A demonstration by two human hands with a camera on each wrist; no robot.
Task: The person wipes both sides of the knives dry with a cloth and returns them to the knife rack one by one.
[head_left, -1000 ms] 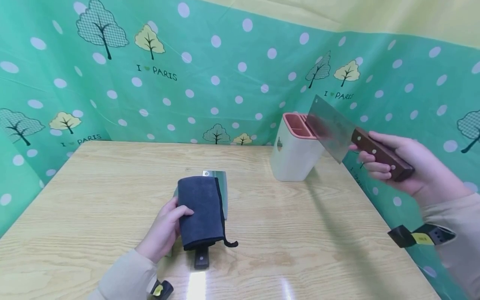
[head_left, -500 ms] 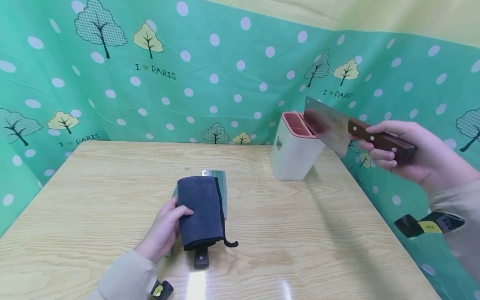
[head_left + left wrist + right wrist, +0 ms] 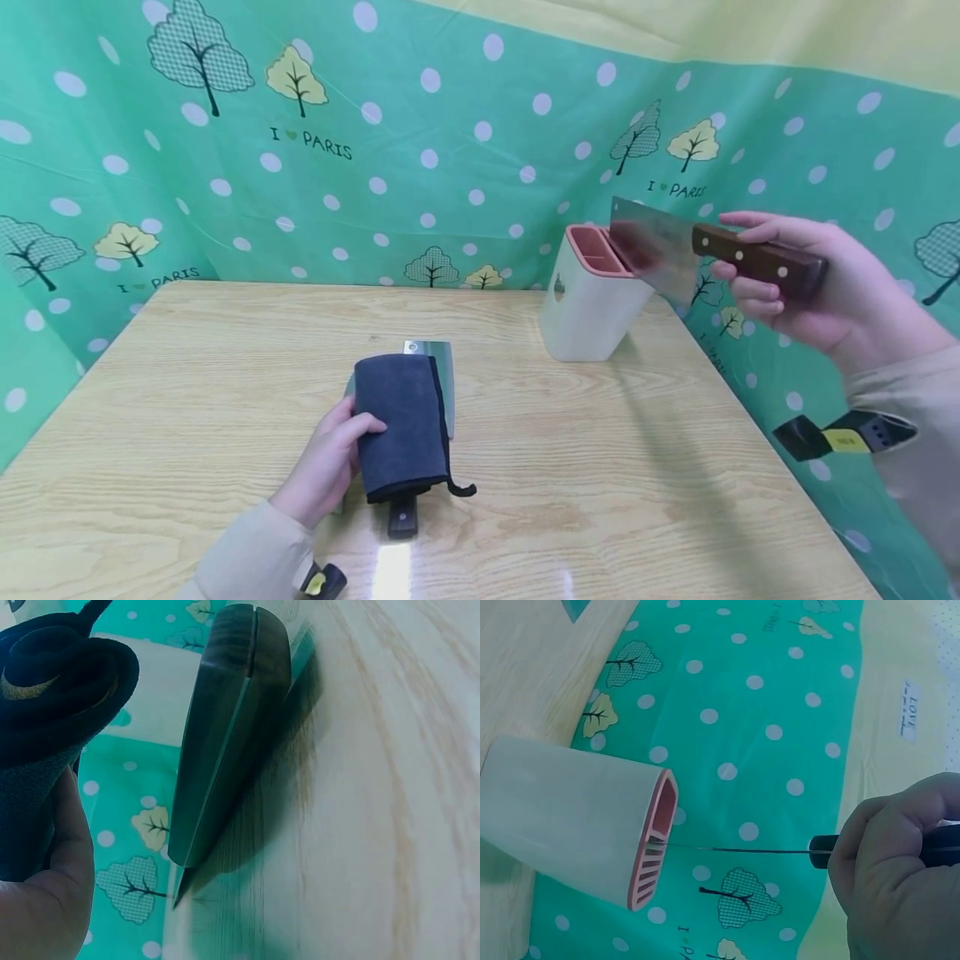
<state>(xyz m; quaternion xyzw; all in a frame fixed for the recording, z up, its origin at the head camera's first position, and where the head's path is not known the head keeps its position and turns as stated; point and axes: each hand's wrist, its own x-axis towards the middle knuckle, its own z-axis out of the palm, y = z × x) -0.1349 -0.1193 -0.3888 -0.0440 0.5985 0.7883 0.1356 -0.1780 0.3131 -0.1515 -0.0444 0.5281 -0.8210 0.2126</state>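
My left hand (image 3: 330, 454) and right hand (image 3: 832, 308) are bare. I wear a plain, pale beige left sleeve (image 3: 247, 554) and a matching right sleeve (image 3: 918, 442). A black band (image 3: 881, 432) with a yellow label (image 3: 846, 441) crosses the right cuff, ending in a blunt black block (image 3: 801, 438).

Pale wood-grain table (image 3: 225, 358) filled the lower part. Green cloth backdrop (image 3: 247, 204) hung behind it and down both sides, lightly creased, with pale dots (image 3: 431, 80), checked and yellow trees (image 3: 298, 79), "I PARIS" lettering (image 3: 330, 148). Yellow band (image 3: 750, 29) ran along the top. Bright glare streak (image 3: 393, 571) lay on the near tabletop, fainter one right of it.
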